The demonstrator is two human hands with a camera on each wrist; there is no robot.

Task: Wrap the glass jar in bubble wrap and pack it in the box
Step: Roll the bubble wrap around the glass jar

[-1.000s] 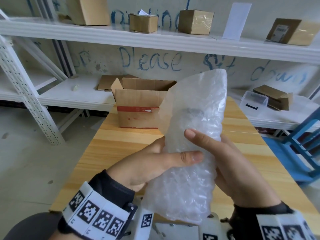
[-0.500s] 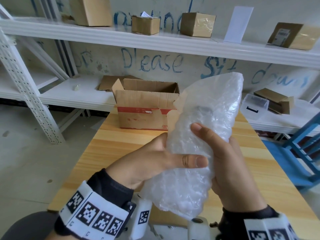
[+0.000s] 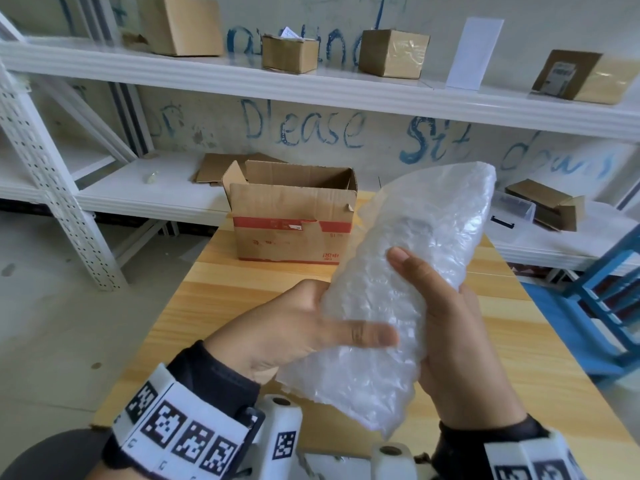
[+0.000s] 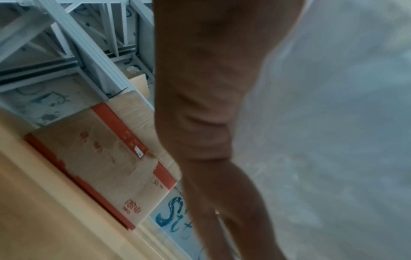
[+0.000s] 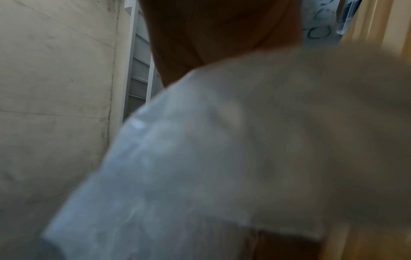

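Observation:
A long bundle of clear bubble wrap (image 3: 408,271) is held in the air above the wooden table (image 3: 214,306), tilted with its top end to the right. The glass jar inside shows only as a faint grey shape (image 3: 412,230). My left hand (image 3: 304,327) grips the bundle's left side, thumb laid across the front. My right hand (image 3: 446,323) cups it from behind and the right, thumb pressed on the front. The open cardboard box (image 3: 294,220) with a red tape band stands at the table's far end, apart from the bundle. The wrist views show blurred wrap (image 4: 333,123) (image 5: 222,158).
White metal shelving (image 3: 311,88) behind the table carries several small cardboard boxes. A lower shelf holds flat cardboard (image 3: 221,168), a clear plastic bin (image 3: 512,213) and another carton (image 3: 550,206). A blue frame (image 3: 609,289) stands right of the table. Bare floor lies left.
The bundle has tipped further to the right and shifted right, away from the box front. Both hands keep their hold, and the left thumb has slid lower across the wrap.

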